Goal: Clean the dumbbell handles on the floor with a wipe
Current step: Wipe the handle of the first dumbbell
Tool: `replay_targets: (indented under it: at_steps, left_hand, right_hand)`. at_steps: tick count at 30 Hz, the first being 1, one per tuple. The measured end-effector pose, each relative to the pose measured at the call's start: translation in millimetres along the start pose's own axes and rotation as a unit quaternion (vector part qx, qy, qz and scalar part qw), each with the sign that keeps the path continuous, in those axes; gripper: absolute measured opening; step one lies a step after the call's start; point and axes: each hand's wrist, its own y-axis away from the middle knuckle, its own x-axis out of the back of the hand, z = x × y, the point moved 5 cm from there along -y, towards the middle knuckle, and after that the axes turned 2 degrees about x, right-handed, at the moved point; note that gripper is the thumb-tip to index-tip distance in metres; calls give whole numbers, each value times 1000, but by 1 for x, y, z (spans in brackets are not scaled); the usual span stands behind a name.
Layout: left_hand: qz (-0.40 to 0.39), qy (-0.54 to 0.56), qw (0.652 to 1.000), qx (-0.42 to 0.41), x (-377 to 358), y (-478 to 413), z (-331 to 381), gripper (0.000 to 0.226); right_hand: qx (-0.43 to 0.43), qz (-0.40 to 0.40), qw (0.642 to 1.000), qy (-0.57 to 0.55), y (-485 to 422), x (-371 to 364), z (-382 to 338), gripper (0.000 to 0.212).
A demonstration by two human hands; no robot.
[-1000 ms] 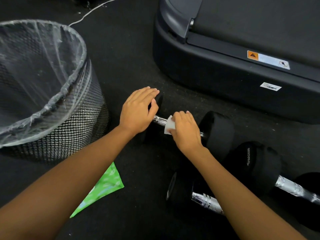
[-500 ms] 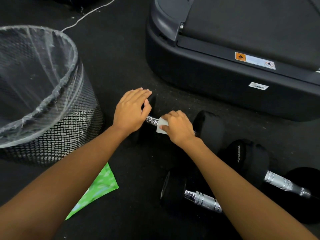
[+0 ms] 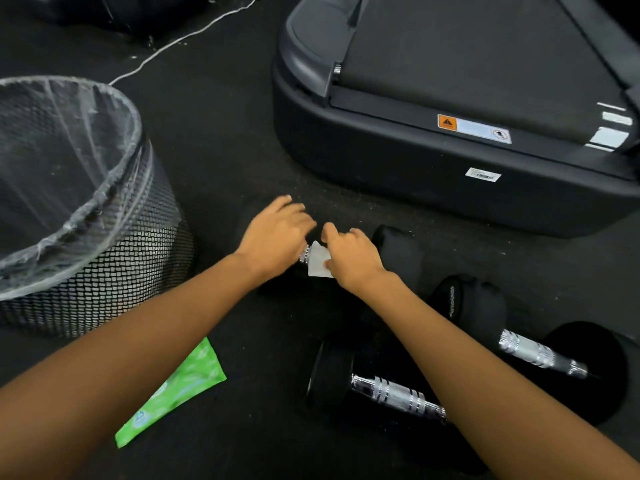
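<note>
The white wipe (image 3: 318, 264) is folded round the chrome handle (image 3: 304, 253) of the farthest dumbbell (image 3: 398, 252), which lies on the dark floor (image 3: 225, 150) just in front of the treadmill (image 3: 415, 188). The right hand (image 3: 351, 258) grips the wipe, its fingers curled over it and the bar, with the forefinger raised a little. The left hand (image 3: 277, 233) rests with relaxed, outstretched fingers on the dumbbell's left head and hides most of it; this hand is somewhat blurred.

Nearer the person, a second dumbbell (image 3: 540, 353) lies to the right with its ridged bar bare. A third dumbbell (image 3: 394, 393) lies in front of it, and the right forearm crosses over the far end of its bar.

A green wipe pack (image 3: 176, 389) lies flat on the floor under the left forearm. To the left stands a black mesh bin (image 3: 114, 282) lined with a clear bag (image 3: 69, 150). A thin white cable (image 3: 180, 39) runs across the floor behind it
</note>
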Motion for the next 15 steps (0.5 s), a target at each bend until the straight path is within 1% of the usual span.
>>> replay_targets:
  at_steps: [1, 3, 4, 6, 8, 9, 12, 15]
  left_hand:
    - [-9, 15, 1000, -18, -3, 0, 10, 33]
    - [-32, 76, 996, -18, -10, 1, 23, 37]
    - [-46, 99, 994, -7, -14, 1, 27, 41]
    - [-73, 130, 989, 15, -24, 1, 27, 42]
    - [-80, 150, 985, 17, -28, 1, 31, 41]
    - [-85, 156, 984, 16, -30, 0, 32, 41]
    - [-103, 157, 982, 29, -39, 0, 35, 42]
    - [-110, 156, 981, 43, -48, -2, 34, 42]
  right_hand:
    - [7, -11, 1000, 19, 1, 2, 2, 40]
    - [13, -17, 999, 36, 6, 7, 7, 35]
    - [13, -1, 999, 31, 10, 10, 11, 34]
    - [5, 79, 997, 3, 18, 17, 22, 33]
    - [-31, 165, 985, -51, 29, 24, 39, 30]
    - [-56, 189, 977, -82, 34, 24, 47, 30]
    - [-119, 203, 961, -142, 42, 12, 64, 36]
    - [-135, 225, 955, -142, 42, 4, 63, 40]
